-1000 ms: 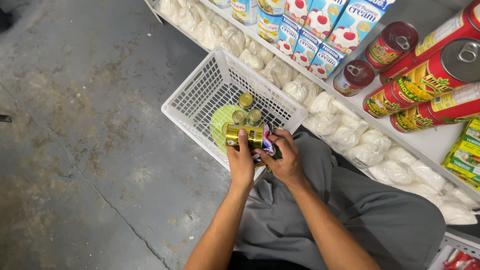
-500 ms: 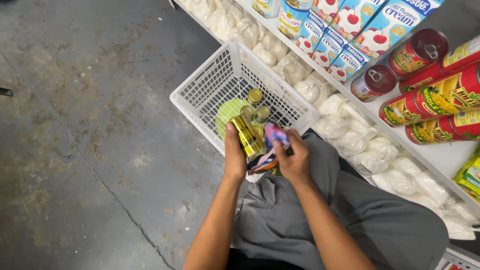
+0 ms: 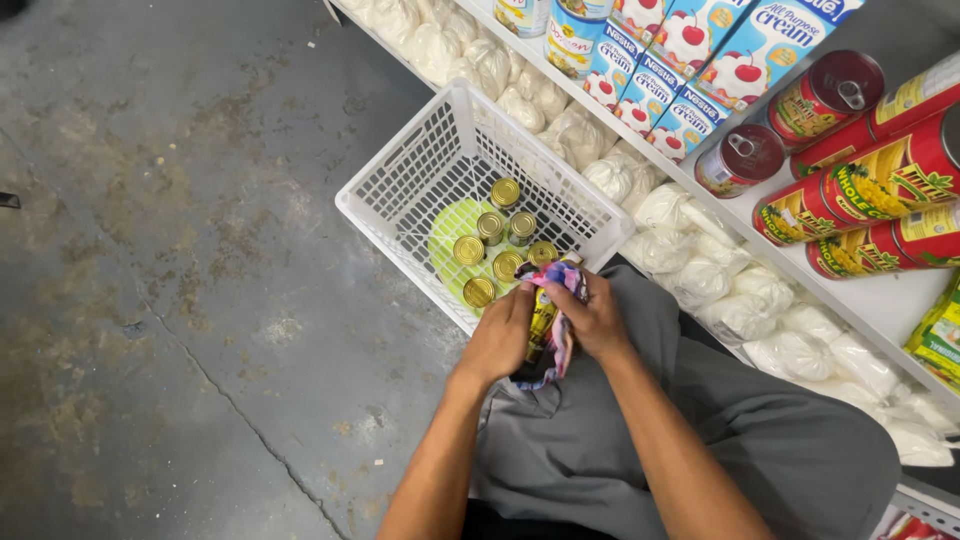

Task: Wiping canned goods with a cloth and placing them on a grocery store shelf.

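My left hand [image 3: 498,338] and my right hand [image 3: 598,318] meet over my lap, just in front of a white plastic basket [image 3: 400,165]. Between them is a small yellow-labelled can [image 3: 541,318], upright and mostly wrapped in a multicoloured cloth [image 3: 561,340]. The left hand grips the can's side; the right hand presses the cloth around it. Inside the basket, several gold-lidded cans [image 3: 497,243] stand on a green disc [image 3: 452,225].
A white shelf [image 3: 880,295] on the right carries blue-and-white cartons [image 3: 690,60] and large red cans lying on their sides [image 3: 860,195]. White plastic bags [image 3: 700,260] are piled below it. Cracked grey concrete floor [image 3: 170,250] spreads to the left. My grey trousers [image 3: 620,440] fill the foreground.
The can has gone from lying sideways over the basket edge to upright over my lap. The cloth now wraps around it, and both hands have closed in on it.
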